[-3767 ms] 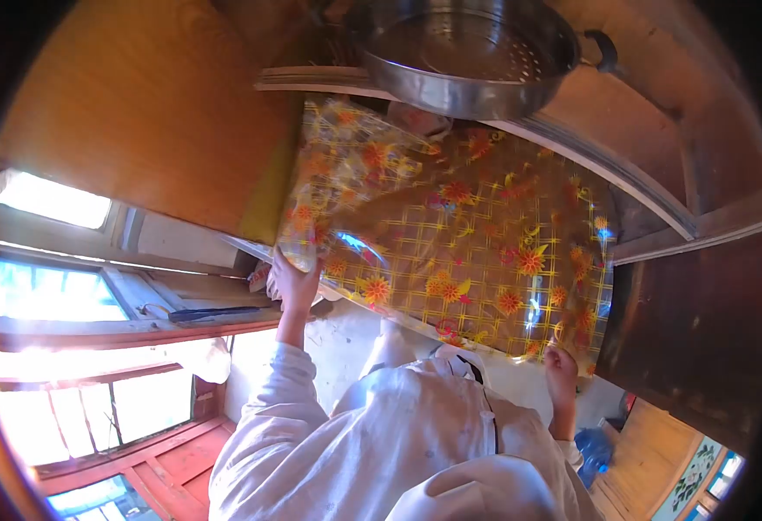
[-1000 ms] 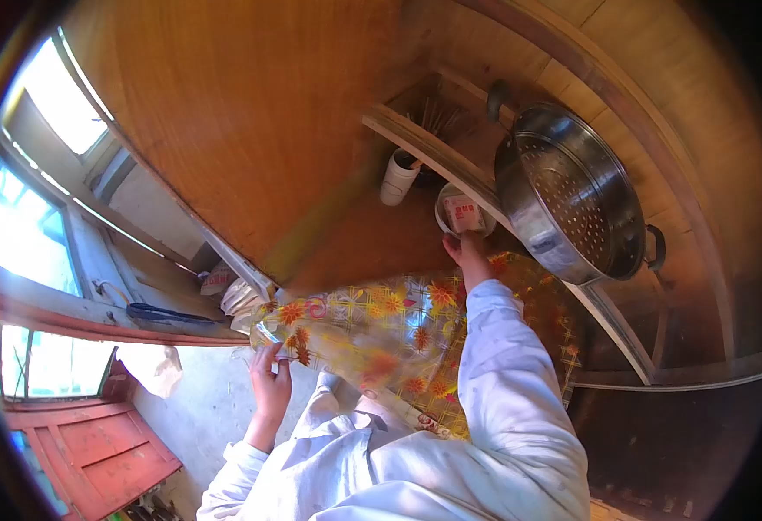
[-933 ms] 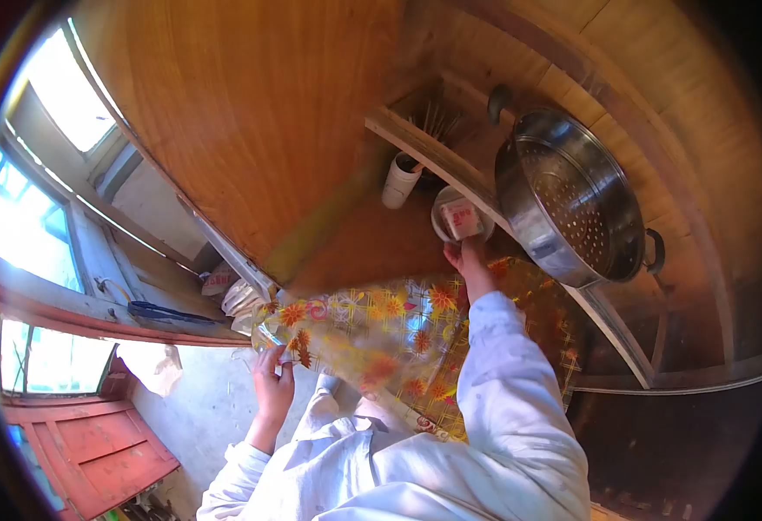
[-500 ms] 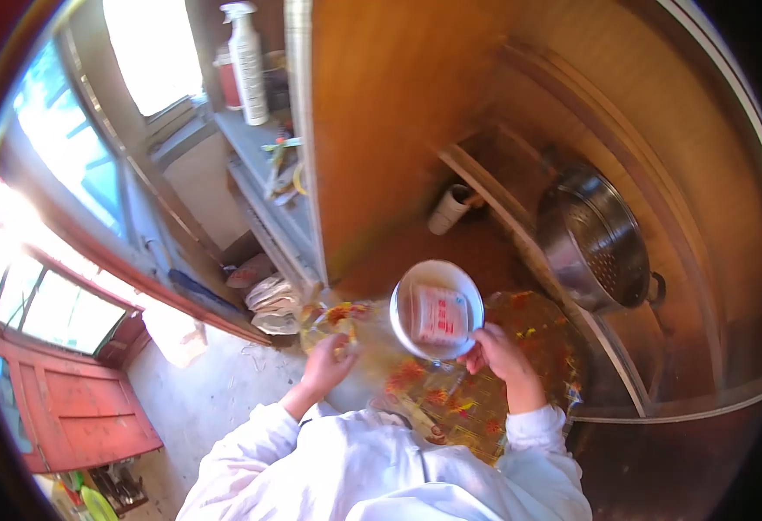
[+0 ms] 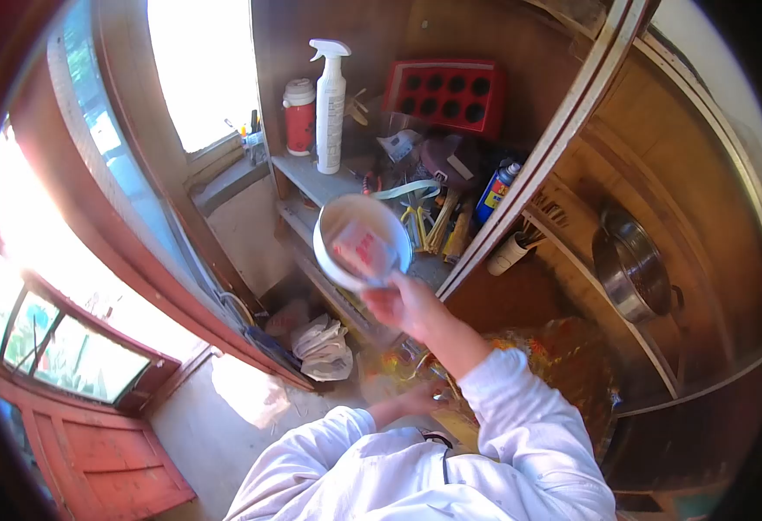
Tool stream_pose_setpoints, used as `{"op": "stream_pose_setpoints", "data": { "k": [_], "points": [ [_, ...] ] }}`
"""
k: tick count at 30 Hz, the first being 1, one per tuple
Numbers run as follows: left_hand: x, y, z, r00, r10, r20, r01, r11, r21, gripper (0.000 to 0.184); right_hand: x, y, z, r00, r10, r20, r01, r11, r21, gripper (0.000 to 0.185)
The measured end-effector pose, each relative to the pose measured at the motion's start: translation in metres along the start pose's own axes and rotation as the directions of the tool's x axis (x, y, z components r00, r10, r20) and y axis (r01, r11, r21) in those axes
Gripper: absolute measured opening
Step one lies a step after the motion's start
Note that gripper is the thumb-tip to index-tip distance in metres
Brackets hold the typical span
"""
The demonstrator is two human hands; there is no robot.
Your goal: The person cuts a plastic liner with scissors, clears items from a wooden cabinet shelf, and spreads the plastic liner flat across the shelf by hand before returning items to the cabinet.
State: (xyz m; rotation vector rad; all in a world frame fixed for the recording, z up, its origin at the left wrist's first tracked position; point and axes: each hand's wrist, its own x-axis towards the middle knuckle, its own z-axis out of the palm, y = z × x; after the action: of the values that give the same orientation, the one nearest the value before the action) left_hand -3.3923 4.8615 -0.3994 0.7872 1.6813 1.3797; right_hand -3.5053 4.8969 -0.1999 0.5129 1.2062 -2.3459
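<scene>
Holding, in the head view, a white bowl (image 5: 343, 214) by its rim in the closed right hand (image 5: 405, 306), with a red-printed packet (image 5: 362, 249) inside, near the spray bottle (image 5: 331, 113) and red flask (image 5: 299, 119); reaching with the left hand (image 5: 419, 399) to the flowered plastic sheet (image 5: 542, 349), too blurred to tell how open or whether gripping.

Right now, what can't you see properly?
Head view, all of these:
Red writing on the packet: blurred.
Bottom of the bowl, inside: hidden by the packet.
Left hand, what its fingers do: blurred.
Words on the spray bottle: too small.
</scene>
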Motion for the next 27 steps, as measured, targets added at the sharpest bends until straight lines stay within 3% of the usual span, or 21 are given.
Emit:
{"op": "stream_pose_setpoints", "data": {
  "k": [3,4,6,11,14,16,17,19,20,21,22,23,24,25,26,27],
  "points": [
    [0.006,-0.02,-0.006,0.993,-0.008,0.12,0.021,0.993,-0.113,0.053,0.079,-0.023,0.014,1.0,0.001,0.014,-0.003,0.983,0.182,0.03],
    [-0.007,0.005,-0.014,0.991,-0.05,0.125,0.062,0.994,-0.094,0.054,0.099,-0.03,0.017,1.0,-0.012,0.001,0.011,0.972,0.233,0.029],
    [-0.01,0.005,-0.02,0.993,0.006,0.116,-0.001,0.999,-0.041,0.056,0.131,-0.044,0.022,0.999,-0.032,-0.023,0.038,0.943,0.329,0.029],
    [0.01,-0.059,-0.001,0.995,0.027,0.097,-0.013,0.989,-0.147,0.062,0.185,-0.074,0.025,0.903,-0.244,-0.354,0.346,0.901,0.262,0.032],
    [0.003,-0.038,-0.012,0.98,-0.131,0.151,0.158,0.97,-0.186,0.064,0.199,-0.084,0.02,0.859,-0.286,-0.425,0.437,0.842,0.316,0.033],
    [0.008,-0.044,-0.014,0.986,0.022,0.167,0.024,0.962,-0.272,0.061,0.2,-0.074,0.019,0.885,-0.311,-0.346,0.422,0.849,0.317,0.03],
    [0.007,-0.043,-0.017,0.983,0.021,0.18,0.022,0.971,-0.237,0.057,0.187,-0.068,0.018,0.893,-0.323,-0.313,0.419,0.849,0.321,0.029],
    [0.008,-0.04,-0.024,0.978,0.02,0.207,0.015,0.986,-0.168,0.05,0.124,-0.041,0.021,0.959,-0.283,-0.005,0.277,0.936,0.219,0.024],
    [0.013,-0.043,-0.023,0.969,-0.062,0.239,0.081,0.994,-0.07,0.048,0.07,-0.032,0.028,0.96,-0.223,0.168,0.203,0.971,0.127,0.017],
    [0.017,-0.044,-0.02,0.954,-0.141,0.264,0.136,0.99,0.035,0.046,0.025,-0.02,0.02,0.875,-0.212,0.435,0.267,0.961,-0.069,0.019],
    [0.014,-0.043,-0.018,0.973,0.05,0.225,0.008,0.968,-0.25,0.041,-0.005,-0.007,0.0,0.848,-0.103,0.52,0.263,0.933,-0.244,0.022],
    [0.014,-0.037,-0.016,0.984,0.146,0.097,-0.122,0.968,-0.219,0.038,-0.037,0.0,-0.026,0.846,0.01,0.533,0.199,0.922,-0.333,0.021],
    [0.018,-0.029,-0.013,0.969,0.247,-0.034,-0.249,0.953,-0.173,0.035,-0.061,0.006,-0.058,0.898,0.067,0.434,0.151,0.881,-0.449,0.019],
    [0.02,-0.022,-0.012,0.922,0.35,-0.166,-0.37,0.922,-0.113,0.033,-0.083,0.005,-0.087,0.961,0.008,0.275,0.103,0.916,-0.388,0.018],
    [0.023,-0.016,-0.014,0.982,0.172,-0.075,-0.179,0.978,-0.104,0.032,-0.1,0.003,-0.118,0.994,-0.031,0.108,0.064,0.946,-0.319,0.016],
    [0.024,-0.012,-0.017,1.0,-0.02,0.007,0.02,0.997,-0.076,0.033,-0.099,0.006,-0.164,0.98,-0.171,-0.104,0.143,0.96,-0.24,0.013]
  ]
}}
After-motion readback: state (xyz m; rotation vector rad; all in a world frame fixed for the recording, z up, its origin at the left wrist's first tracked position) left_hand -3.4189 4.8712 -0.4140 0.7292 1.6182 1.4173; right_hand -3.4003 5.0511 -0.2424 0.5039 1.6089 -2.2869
